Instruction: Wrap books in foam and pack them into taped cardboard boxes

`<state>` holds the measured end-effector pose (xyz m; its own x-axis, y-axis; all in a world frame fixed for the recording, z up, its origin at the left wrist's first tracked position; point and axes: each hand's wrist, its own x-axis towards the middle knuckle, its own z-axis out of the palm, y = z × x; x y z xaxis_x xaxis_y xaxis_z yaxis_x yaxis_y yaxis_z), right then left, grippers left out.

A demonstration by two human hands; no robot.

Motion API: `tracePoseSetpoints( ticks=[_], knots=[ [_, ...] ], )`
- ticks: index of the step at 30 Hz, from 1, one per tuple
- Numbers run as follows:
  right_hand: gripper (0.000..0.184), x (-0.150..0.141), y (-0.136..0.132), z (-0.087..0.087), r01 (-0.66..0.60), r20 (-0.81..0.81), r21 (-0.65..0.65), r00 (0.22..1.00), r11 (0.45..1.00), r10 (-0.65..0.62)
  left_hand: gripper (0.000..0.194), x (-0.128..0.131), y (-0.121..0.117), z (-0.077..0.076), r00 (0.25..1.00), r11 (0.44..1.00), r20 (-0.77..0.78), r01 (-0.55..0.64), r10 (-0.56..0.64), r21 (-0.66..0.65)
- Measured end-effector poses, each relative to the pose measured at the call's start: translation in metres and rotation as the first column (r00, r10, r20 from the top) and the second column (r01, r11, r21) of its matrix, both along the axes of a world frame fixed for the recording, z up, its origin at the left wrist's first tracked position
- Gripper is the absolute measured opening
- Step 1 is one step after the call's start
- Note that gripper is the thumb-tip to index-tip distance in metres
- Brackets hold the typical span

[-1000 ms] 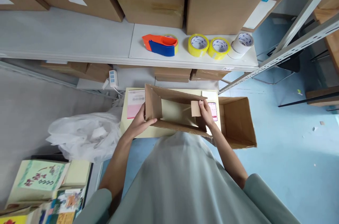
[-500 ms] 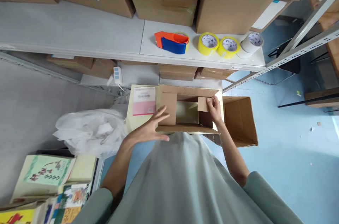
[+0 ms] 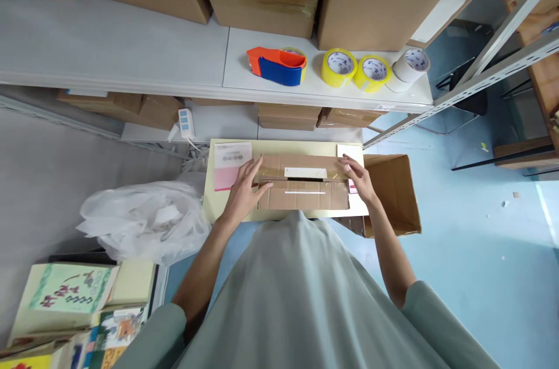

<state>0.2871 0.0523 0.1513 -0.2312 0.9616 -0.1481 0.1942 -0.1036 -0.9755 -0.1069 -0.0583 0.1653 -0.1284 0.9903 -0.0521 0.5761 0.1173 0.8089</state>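
A cardboard box (image 3: 303, 199) rests on a pale yellow table (image 3: 279, 148) right in front of me, its top flaps folded down with a narrow dark slit between them. White label strips lie along both flaps. My left hand (image 3: 245, 190) is at the box's left end, thumb and fingers spread apart, touching its edge. At the right end my right hand (image 3: 358, 178) has its fingers stretched over the corner of the far flap. Pink-and-white booklets lie on the table, one left of the box (image 3: 229, 162) and another partly hidden under my right hand.
On the grey shelf (image 3: 131, 49) ahead sit an orange-and-blue tape dispenser (image 3: 279, 68), yellow tape rolls (image 3: 339, 68) and white rolls (image 3: 410, 68). An open carton (image 3: 393, 191) stands right of the table. A white plastic bag (image 3: 144, 220) and books (image 3: 72, 293) are at left.
The box's flaps, which stood open with the inside showing, are now folded down over the top. Both hands have shifted onto the box's ends, and the right-hand booklet has come into sight.
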Motion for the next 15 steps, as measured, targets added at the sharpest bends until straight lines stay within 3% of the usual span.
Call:
tracePoseSetpoints(
  ticks=[3, 9, 15],
  knots=[
    [0.058, -0.004, -0.012, -0.006, -0.012, 0.027, 0.016, 1.000, 1.000, 0.011, 0.063, 0.004, 0.002, -0.009, 0.998, 0.999, 0.051, 0.048, -0.047, -0.019],
    [0.069, -0.021, -0.029, -0.009, 0.039, 0.157, 0.079, 0.986, 0.996, -0.051, 0.067, 0.015, 0.000, -0.018, 0.983, 0.994, 0.162, -0.069, 0.081, -0.079],
    [0.072, -0.033, 0.018, -0.012, 0.065, 0.149, 0.140, 0.985, 0.988, -0.086, 0.065, 0.015, 0.042, -0.016, 0.987, 0.992, 0.102, -0.119, 0.123, -0.039]
  ],
)
